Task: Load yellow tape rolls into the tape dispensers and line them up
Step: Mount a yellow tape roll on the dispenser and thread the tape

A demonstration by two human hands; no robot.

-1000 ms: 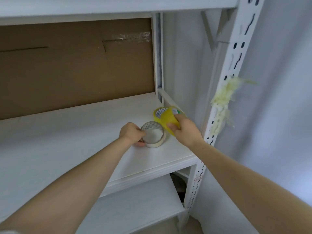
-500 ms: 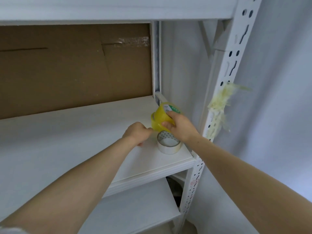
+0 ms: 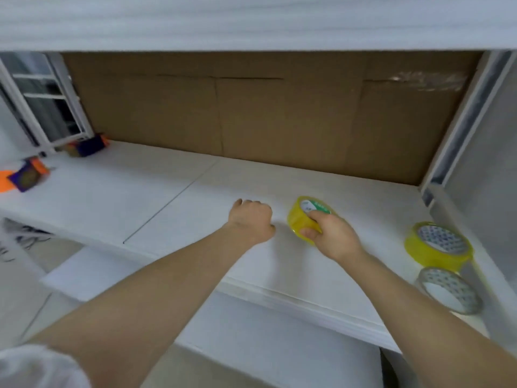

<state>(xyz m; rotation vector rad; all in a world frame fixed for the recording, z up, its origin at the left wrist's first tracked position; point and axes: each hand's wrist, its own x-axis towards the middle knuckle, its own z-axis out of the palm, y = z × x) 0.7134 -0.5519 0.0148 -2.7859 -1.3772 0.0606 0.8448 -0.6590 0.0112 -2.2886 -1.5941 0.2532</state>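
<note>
My right hand (image 3: 333, 236) grips a yellow tape roll (image 3: 303, 217) over the middle of the white shelf (image 3: 179, 197). A hand's width to its left, my left hand (image 3: 251, 221) is curled into a loose fist with nothing in it. A second yellow tape roll (image 3: 437, 246) lies flat at the shelf's right end, and a pale, nearly clear roll (image 3: 449, 289) lies just in front of it. At the far left stand two purple-and-orange tape dispensers: one (image 3: 28, 175) near the front, another (image 3: 89, 145) further back.
Brown cardboard (image 3: 251, 116) lines the back of the shelf. Another shelf board (image 3: 251, 21) hangs low overhead. A white upright (image 3: 458, 127) closes the right side. A lower shelf (image 3: 265, 345) sits beneath. A window frame (image 3: 42, 99) shows at the far left.
The view has swung left, away from the right corner. My right hand has carried the yellow roll leftward. My left hand has let go of the pale roll, which stays at the right end.
</note>
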